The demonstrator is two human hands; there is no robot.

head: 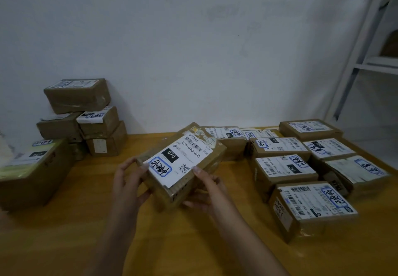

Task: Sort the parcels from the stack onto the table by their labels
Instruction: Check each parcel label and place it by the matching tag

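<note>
Two hands hold one brown parcel [183, 174] over the middle of the yellow wooden table [172, 243]. Head view: the parcel is tilted, with its far end higher than its near end. I cannot tell whether its underside touches the table. Its white label [179, 160] faces up and reads "070" in a black block, with "070-070-A80", barcodes, a QR code and blue-framed handwriting. The left hand [127, 181] grips the near-left end, fingers curled round the edge and slightly spread, thumb tip at the label corner. The right hand [207, 191] grips the near-right side, thumb pressed on the top edge by the label, the other fingers curled beneath and partly hidden. At far left a stack [99, 122] of brown parcels stands against the white wall [193, 49]. A larger box [36, 181] lies nearer at the left edge, its label marked "220". To the right a cluster of labelled parcels [284, 168] lies flat on the table in rows, labels up, several touching. A white shelf frame [366, 49] stands at upper right.
</note>
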